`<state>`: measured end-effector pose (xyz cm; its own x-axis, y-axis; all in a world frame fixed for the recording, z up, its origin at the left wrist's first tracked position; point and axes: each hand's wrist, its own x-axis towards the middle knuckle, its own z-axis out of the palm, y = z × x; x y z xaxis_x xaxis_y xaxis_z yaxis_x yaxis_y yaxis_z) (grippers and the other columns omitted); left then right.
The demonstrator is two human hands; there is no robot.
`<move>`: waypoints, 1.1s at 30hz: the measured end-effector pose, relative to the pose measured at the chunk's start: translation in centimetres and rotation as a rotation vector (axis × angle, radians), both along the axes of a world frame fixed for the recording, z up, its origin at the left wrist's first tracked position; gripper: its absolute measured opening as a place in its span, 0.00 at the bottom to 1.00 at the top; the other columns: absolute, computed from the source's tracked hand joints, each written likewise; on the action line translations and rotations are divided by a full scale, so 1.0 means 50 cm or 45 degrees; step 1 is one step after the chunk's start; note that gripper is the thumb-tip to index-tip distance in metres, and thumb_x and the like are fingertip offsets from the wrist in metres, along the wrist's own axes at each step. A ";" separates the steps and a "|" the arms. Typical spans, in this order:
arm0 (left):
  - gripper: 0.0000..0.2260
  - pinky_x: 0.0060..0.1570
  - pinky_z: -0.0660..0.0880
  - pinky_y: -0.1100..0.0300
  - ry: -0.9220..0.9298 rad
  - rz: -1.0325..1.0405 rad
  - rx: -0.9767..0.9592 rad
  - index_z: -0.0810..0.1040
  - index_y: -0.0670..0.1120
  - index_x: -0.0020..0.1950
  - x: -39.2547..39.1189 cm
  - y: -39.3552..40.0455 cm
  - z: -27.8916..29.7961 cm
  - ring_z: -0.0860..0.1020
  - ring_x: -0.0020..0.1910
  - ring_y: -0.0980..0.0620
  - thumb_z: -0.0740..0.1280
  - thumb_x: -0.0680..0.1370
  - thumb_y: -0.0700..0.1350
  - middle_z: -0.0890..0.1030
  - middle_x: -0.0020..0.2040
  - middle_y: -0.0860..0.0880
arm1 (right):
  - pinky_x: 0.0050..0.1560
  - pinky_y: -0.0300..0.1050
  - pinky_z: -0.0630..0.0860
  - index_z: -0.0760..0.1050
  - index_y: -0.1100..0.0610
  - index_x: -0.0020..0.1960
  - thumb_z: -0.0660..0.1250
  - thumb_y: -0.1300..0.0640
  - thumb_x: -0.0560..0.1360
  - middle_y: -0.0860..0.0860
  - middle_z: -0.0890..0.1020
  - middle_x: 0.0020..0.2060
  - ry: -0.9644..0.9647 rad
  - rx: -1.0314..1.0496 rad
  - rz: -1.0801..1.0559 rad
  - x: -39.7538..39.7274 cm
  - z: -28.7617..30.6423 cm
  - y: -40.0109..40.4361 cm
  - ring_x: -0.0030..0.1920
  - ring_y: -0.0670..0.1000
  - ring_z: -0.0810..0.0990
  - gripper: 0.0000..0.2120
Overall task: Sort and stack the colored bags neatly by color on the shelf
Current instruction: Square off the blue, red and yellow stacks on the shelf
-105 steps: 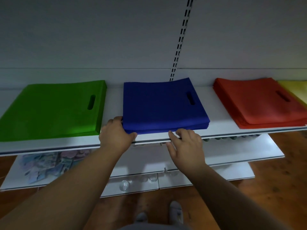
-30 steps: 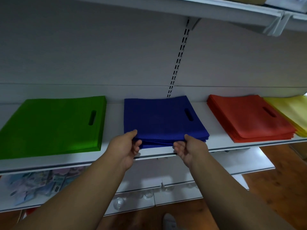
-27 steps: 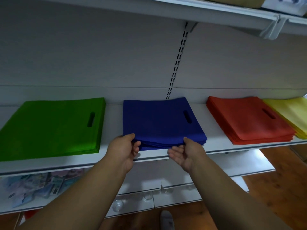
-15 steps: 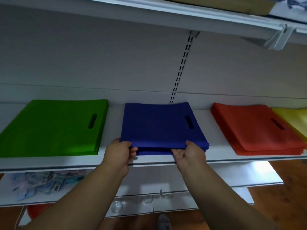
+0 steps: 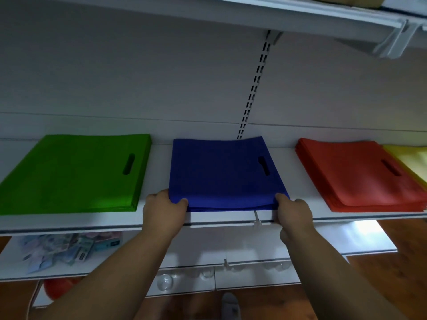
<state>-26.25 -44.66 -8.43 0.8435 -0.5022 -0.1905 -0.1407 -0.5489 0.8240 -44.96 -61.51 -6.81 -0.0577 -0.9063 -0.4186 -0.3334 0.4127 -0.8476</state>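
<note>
The job looks almost done: the flat green bags (image 5: 76, 172), red bags (image 5: 360, 174) and yellow bags (image 5: 411, 160) lie in piles on the white shelf (image 5: 159, 215), while the left hand (image 5: 164, 211) and right hand (image 5: 293, 213) pinch the blue bag pile (image 5: 221, 174) by its front corners, maybe to straighten it.

The yellow bags (image 5: 413, 161) run off the right edge; the lower-shelf packets (image 5: 69, 248) are blurred.

Four flat stacks on the white shelf (image 5: 298, 213), each with a slot handle toward its right. Green bags (image 5: 74, 174) at centre left; blue bags (image 5: 221, 174) at centre, far edge curled up; red bags (image 5: 355, 174) right; yellow bags (image 5: 413, 160) overlapping them at the right edge.
</note>
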 end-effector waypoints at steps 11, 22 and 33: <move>0.13 0.42 0.77 0.50 0.878 0.304 -0.425 0.76 0.38 0.62 -0.002 -0.054 0.070 0.80 0.44 0.40 0.65 0.79 0.39 0.82 0.50 0.43 | 0.38 0.44 0.72 0.76 0.60 0.52 0.61 0.64 0.76 0.54 0.75 0.40 -0.839 0.421 -0.322 0.009 0.034 0.032 0.32 0.50 0.70 0.07; 0.10 0.40 0.82 0.53 1.222 0.300 -0.800 0.75 0.42 0.62 0.000 -0.056 0.043 0.84 0.49 0.41 0.64 0.81 0.40 0.82 0.55 0.42 | 0.66 0.63 0.71 0.63 0.58 0.74 0.63 0.54 0.81 0.65 0.67 0.70 -1.097 0.696 -0.365 0.100 0.031 0.078 0.64 0.66 0.73 0.25; 0.27 0.43 0.80 0.55 0.829 0.092 -0.845 0.68 0.51 0.71 -0.007 -0.025 0.021 0.83 0.52 0.45 0.70 0.76 0.35 0.80 0.60 0.48 | 0.65 0.64 0.70 0.67 0.51 0.72 0.63 0.49 0.81 0.57 0.71 0.70 -1.049 0.558 -0.344 0.097 0.026 0.112 0.68 0.64 0.71 0.20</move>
